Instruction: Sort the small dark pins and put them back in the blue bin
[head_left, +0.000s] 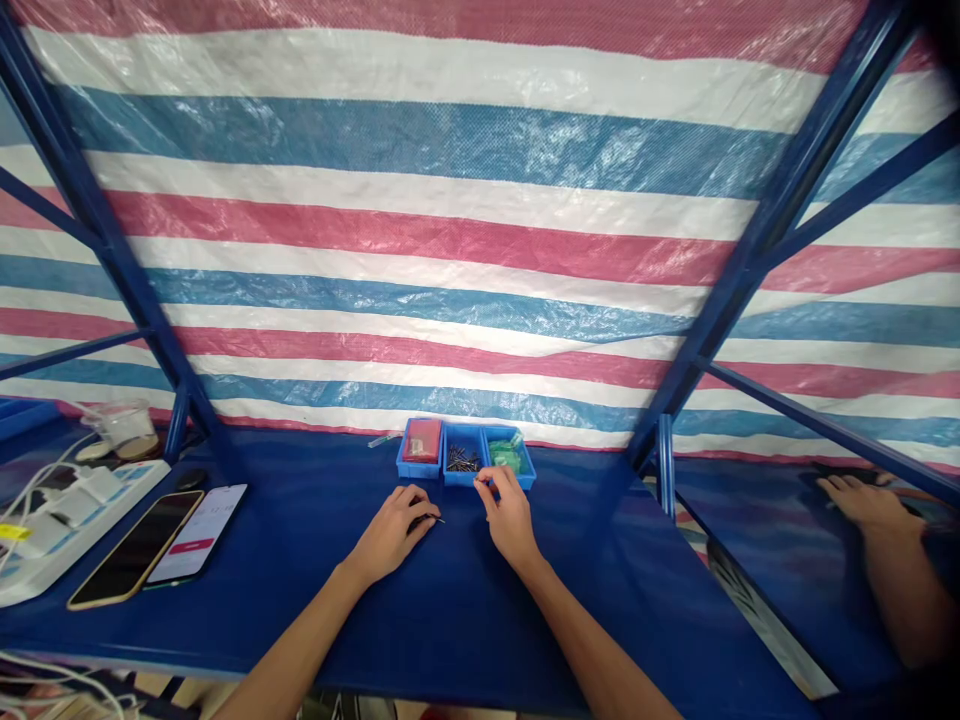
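Observation:
My left hand (394,530) is low over the blue table (450,620), fingers closed on a small thin dark piece whose tip pokes out past the fingertips. My right hand (510,515) is pinched shut just in front of the blue bins; whatever lies between thumb and finger is too small to make out. Right behind it, the middle bin (465,438) holds a heap of dark screws (462,460). The left bin (409,470) contains a red packet (423,440), and the right bin (529,478) green plastic bags (506,455).
Two phones (139,545) (201,535) lie at the left, beside a white power strip (82,525) with plugs and cables. A clear cup (129,428) stands behind. Blue metal posts rise on both sides before a striped sheet (450,220). Another person's hand (870,500) is at the far right.

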